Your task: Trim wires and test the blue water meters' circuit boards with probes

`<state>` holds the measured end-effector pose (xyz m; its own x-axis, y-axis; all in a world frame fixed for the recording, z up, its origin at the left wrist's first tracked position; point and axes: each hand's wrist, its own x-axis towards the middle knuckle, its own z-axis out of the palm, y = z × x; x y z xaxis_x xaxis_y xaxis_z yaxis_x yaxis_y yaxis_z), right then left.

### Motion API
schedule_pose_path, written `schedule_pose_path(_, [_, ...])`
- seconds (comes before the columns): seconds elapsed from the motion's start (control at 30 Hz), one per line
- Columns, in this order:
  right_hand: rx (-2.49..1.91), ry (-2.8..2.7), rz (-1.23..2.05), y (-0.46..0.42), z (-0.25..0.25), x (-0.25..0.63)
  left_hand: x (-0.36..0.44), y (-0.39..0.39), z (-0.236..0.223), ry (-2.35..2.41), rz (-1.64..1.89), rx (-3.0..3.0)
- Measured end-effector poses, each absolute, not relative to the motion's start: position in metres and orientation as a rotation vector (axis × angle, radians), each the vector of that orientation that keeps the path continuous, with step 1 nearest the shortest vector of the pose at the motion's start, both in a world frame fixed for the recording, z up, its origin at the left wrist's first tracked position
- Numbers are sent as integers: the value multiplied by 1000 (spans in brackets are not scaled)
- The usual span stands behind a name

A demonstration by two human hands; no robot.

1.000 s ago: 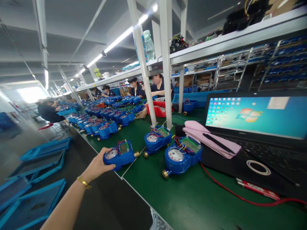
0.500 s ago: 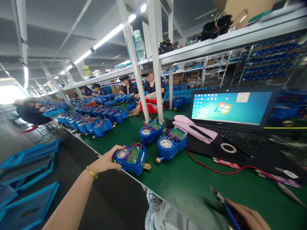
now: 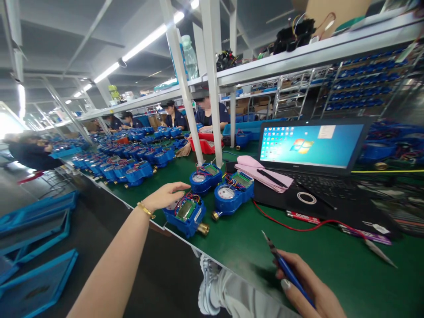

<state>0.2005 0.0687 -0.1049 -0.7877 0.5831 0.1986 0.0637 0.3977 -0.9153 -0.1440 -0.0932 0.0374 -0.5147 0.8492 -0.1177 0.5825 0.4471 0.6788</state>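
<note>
A blue water meter (image 3: pixel 187 216) with a green circuit board, loose coloured wires and a brass fitting lies at the table's front edge. My left hand (image 3: pixel 165 195) is over its dial end, fingers stretched out toward a second water meter (image 3: pixel 205 179) behind it. Whether the fingertips touch either meter, I cannot tell. At the lower right, my right hand (image 3: pixel 308 280) is closed round wire cutters (image 3: pixel 286 269) with blue handles, their tips pointing up and left above the green tabletop (image 3: pixel 238 240). A third water meter (image 3: pixel 233 196) sits between the hands, farther back.
An open laptop (image 3: pixel 308 145) stands at the back right, with a pink cloth (image 3: pixel 265 173) before it. A red cable (image 3: pixel 298 229) crosses the tabletop. Rows of water meters (image 3: pixel 139 172) fill the left. White posts (image 3: pixel 215 97) carry a shelf; co-workers (image 3: pixel 174 117) sit beyond.
My left hand has let go of the front meter's side and moved up and right over it. The meter has shifted slightly. The wire cutters have come left and up with my right hand.
</note>
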Motion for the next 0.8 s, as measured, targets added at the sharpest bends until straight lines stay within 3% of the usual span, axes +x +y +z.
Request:
schedule_pose_path(0.17, [-484, -2153, 1565, 51, -76, 154, -136, -92, 38, 2296, 764, 1218])
schedule_pose_path(0.5, [-346, -2360, 1213, 6, -31, 24, -128, -123, 12, 2399, 959, 1225])
schedule_pose_path(0.8, [-614, -2254, 1354, 26, -19, -14, -137, -123, -10, 2361, 1139, 1296])
